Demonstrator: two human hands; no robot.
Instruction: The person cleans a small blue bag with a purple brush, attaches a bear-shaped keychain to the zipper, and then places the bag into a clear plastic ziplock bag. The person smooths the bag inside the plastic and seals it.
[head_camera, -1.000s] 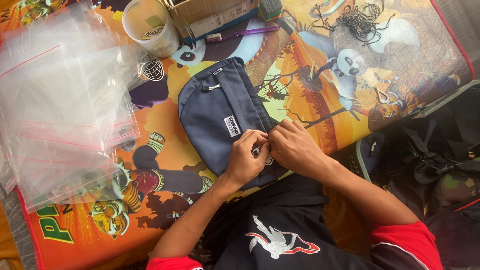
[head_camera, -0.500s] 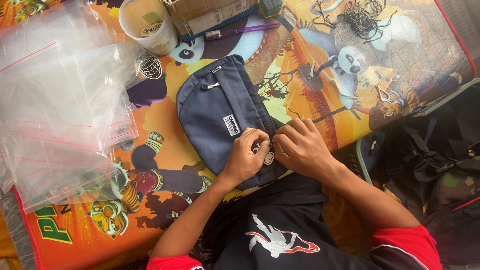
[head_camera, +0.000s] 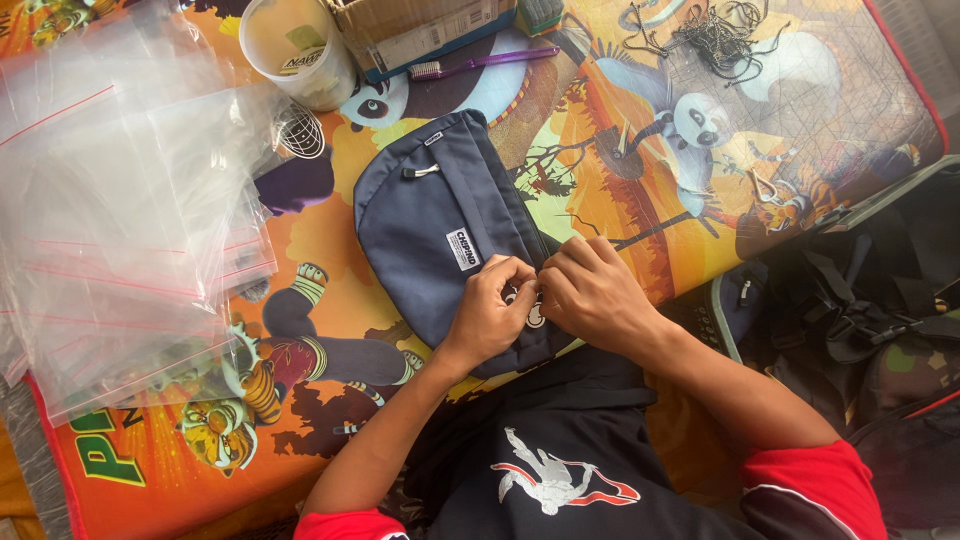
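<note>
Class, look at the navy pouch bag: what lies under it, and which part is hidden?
The navy pouch bag lies on a colourful cartoon mat. Both hands, left and right, cover its near edge; the mat beneath it is hidden.

Bright, even daylight fills the frame, with only soft shadows. White glare sits on the stack of clear plastic zip bags (head_camera: 110, 220) at nine o'clock. Focus is sharp at centre; the edges bow slightly.

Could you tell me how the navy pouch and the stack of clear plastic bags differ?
The navy pouch is opaque, padded fabric; the clear plastic bags are see-through, flat film with red strips. The pouch lies alone, the left hand and right hand meeting at its near end; the bags lie piled and untouched. Both rest on the cartoon-printed mat.
</note>
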